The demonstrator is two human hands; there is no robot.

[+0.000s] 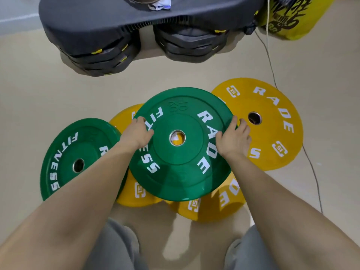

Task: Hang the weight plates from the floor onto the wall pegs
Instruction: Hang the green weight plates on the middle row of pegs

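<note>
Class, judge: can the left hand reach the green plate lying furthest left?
Likely yes once freed: the left hand grips the central round green rubber plate, but nothing lies on the leftmost green plate.

Both hands, the left hand (137, 133) and right hand (232, 138), are gripping opposite edges of a green plate (181, 168) lying over yellow plates (272, 129), while another green plate (66, 152) is lying on the floor (39, 98) at left.

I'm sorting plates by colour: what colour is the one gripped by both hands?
The held plate is green with white lettering, seen in the head view.
</note>
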